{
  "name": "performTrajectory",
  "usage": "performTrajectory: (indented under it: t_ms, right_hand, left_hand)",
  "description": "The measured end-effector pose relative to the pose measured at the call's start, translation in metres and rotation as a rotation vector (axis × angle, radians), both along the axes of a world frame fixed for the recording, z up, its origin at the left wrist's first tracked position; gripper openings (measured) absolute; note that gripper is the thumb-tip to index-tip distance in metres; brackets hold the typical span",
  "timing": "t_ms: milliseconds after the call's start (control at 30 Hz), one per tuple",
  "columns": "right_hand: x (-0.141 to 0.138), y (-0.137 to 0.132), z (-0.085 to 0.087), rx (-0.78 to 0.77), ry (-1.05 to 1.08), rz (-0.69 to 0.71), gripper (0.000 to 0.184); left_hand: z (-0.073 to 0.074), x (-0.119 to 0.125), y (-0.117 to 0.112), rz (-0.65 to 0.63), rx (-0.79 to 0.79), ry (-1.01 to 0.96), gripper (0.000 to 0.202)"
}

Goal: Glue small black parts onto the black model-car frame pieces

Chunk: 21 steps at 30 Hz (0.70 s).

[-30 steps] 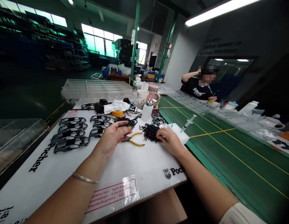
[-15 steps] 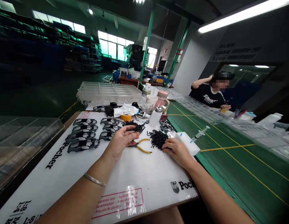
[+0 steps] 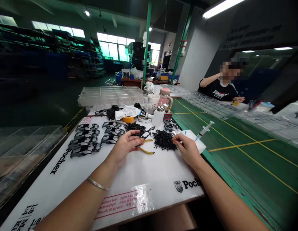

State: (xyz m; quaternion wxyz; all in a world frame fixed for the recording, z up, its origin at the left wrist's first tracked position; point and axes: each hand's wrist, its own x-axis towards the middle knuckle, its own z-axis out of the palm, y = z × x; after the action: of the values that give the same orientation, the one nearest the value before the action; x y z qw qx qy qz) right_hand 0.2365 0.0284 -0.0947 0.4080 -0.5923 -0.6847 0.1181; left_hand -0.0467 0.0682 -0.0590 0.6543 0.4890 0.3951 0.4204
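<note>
Black latticed frames [image 3: 85, 140] lie in rows at the left of the white Pocher-printed board [image 3: 149, 179], and just right of them the left hand [image 3: 124, 148] rests loosely open, its fingers slightly curved and holding nothing, their tips just beside yellow-handled pliers [image 3: 145, 144]. Right of the pliers sits a heap of small black pieces [image 3: 164, 140], a smaller heap [image 3: 134, 127] lying above the left hand. At the heap's right edge the right hand [image 3: 187, 149] has thumb and forefinger drawn close together, though whether they pinch a piece is too small to tell, and a syringe [image 3: 204, 130] lies farther right on the green mat [image 3: 235, 160].
</note>
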Motion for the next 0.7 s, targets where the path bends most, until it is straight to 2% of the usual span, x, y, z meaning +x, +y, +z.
performTrajectory:
  t_ms: [133,333,433,567,700]
  right_hand:
    - [0.001,0.004,0.004,0.041,0.128,-0.071,0.025]
    - [-0.019,0.02,0.052,0.048,0.245,0.038,0.016]
    - [-0.04,0.033,0.066,0.042,0.34,0.129,0.02]
    - [-0.067,0.042,0.058,0.015,0.487,0.224,0.026]
    - [-0.071,0.038,0.042,-0.096,0.64,0.283,0.025]
  left_hand:
    - [0.0,-0.002,0.001,-0.014,0.012,0.008,0.062]
    - [0.002,-0.006,0.001,-0.011,-0.015,0.019,0.068]
    - [0.002,-0.007,0.002,0.023,-0.005,0.034,0.068]
    - [0.0,-0.01,0.004,0.084,0.027,-0.003,0.072]
    - [-0.001,-0.01,0.005,0.118,0.043,-0.033,0.068]
